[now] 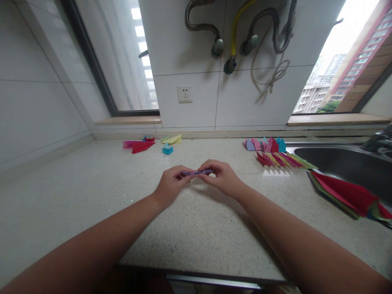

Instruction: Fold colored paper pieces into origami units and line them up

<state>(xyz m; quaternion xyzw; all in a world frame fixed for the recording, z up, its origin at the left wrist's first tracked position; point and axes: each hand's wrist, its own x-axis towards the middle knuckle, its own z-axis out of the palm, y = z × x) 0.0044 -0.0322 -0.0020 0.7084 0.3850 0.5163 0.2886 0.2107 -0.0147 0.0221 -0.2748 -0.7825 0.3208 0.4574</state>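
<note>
Purple paper [204, 172] above the surface [183, 237] was clamped in the fingers of the left hand [171, 183] at its nine o'clock and right hand [225, 177] at three; apparently mid-fold, it seemingly called for careful creasing next.

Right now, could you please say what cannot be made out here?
In the head view:
Purple paper: full shape, hidden by the left hand and right hand.
Sink and faucet: cut off by the right edge.
Yellow hose: upper end, cut off by the top edge.
</note>
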